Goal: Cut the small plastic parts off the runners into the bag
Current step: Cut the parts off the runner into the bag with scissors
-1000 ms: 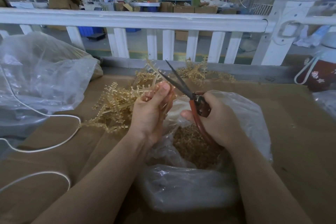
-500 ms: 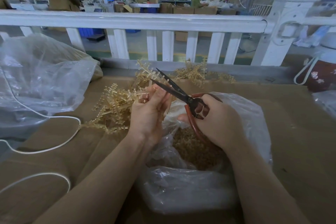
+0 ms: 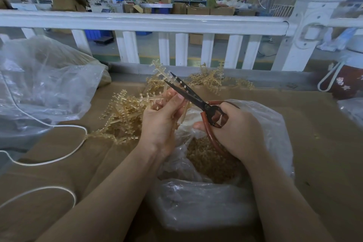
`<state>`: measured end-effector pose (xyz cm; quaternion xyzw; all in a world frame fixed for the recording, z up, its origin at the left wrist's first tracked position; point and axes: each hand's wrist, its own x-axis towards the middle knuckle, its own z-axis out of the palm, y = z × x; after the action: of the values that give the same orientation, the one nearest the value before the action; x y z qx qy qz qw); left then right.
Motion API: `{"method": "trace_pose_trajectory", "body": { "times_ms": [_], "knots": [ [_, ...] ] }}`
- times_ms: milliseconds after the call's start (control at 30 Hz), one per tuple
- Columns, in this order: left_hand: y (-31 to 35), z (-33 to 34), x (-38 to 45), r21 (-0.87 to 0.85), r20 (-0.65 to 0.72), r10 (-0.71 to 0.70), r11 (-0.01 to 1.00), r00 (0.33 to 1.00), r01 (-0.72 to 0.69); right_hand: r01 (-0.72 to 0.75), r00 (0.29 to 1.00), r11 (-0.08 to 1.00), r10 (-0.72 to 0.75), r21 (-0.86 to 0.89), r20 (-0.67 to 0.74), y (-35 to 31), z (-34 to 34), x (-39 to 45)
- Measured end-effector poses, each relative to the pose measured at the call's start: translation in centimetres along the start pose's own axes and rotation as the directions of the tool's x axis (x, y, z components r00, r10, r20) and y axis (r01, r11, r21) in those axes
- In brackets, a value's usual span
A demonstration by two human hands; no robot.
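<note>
Covering the whole work surface is a sheet of brown cardboard (image 3: 314, 143), and behind it runs a white railing (image 3: 137, 22). A big clear plastic bag (image 3: 45, 84) slumps at the far left, with a white cord (image 3: 64, 153) looping over the cardboard beside it. Nearer the person, an open clear bag (image 3: 206, 202) sits between the forearms, its bottom filled with cut amber plastic parts (image 3: 212, 161). To the left of that bag lies a heap of amber runners (image 3: 121, 116) still carrying their parts, and more of them lie by the foot of the railing. The right hand (image 3: 235, 131) is curled through and around the red handles of a pair of scissors (image 3: 196, 100), whose dark blades stand slightly parted, pointing up and to the left. The left hand (image 3: 163, 122) pinches one runner (image 3: 163, 73) between thumb and fingers, holding it upright above the bag's mouth, with the blades lying against its side branches. At the far right edge stands a dark red flowered container (image 3: 345, 82) with a white strap.
</note>
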<state>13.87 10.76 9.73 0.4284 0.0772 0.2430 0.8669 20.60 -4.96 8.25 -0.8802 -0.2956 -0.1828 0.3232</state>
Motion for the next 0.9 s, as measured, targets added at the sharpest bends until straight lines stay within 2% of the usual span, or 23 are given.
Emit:
{"method": "trace_pose_trajectory", "body": {
  "times_ms": [367, 900],
  "knots": [
    [-0.07, -0.25, 0.08, -0.035, 0.022, -0.013, 0.999, 1.000, 0.014, 0.041, 0.999, 0.998, -0.040, 0.039, -0.030, -0.01, 0.23, -0.02],
    [0.06, 0.24, -0.29, 0.098, 0.029, 0.069, 0.993, 0.997, -0.071, 0.050, 0.998, 0.998, -0.049, 0.049, -0.033, -0.27, -0.01, -0.02]
  ]
}}
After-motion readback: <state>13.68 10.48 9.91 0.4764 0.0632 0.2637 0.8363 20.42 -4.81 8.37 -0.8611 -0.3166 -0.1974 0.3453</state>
